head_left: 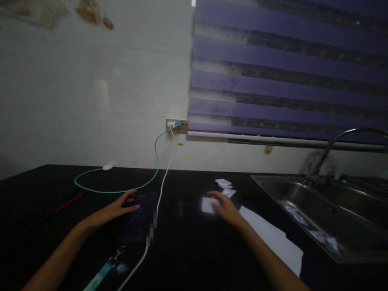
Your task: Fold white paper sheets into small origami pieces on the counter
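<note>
Dim light. Pale tiled wall (142,81), purple striped blind (273,87) on right, outlet (183,127) at its lower left corner. Black worktop (188,254), steel sink (273,190) right, curved faucet (323,155).

The paper piece (207,205) lies between the phone (138,222) and the sink (312,202).

The countertop (188,250) looks smooth and glossy. At right, the sink (266,185) is shiny metal; left of it, the white square (208,205) and sheets (269,232) resemble matt paper.

A kitchen (steel sink (303,200), arched tap (325,152), dark counter (188,242)).
</note>
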Available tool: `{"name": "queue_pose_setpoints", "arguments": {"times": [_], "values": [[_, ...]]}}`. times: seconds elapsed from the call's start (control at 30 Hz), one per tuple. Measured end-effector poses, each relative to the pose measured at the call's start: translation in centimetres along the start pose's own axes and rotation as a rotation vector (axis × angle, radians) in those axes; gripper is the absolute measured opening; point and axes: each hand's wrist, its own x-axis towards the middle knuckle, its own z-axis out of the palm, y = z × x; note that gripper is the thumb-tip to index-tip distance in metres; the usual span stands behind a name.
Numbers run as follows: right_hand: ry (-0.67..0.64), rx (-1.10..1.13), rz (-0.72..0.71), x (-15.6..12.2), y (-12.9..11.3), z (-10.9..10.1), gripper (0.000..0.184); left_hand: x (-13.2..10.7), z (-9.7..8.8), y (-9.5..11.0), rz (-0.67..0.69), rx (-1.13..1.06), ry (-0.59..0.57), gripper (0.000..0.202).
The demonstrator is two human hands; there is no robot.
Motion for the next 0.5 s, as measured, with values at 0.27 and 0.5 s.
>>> {"name": "queue_pose_setpoints", "arguments": {"times": [0.27,0.5], "values": [[-0.023,-0.041,-0.049,-0.2,-0.2,0.2,0.03,-0.8,-0.6,0.2,-0.005,-0.101,-0.084,0.081],[-0.02,-0.051,-0.031,-0.2,-0.2,0.3,0.03,-0.4,0.6,0.8,0.004,0.026,-0.041,0.095]]}}
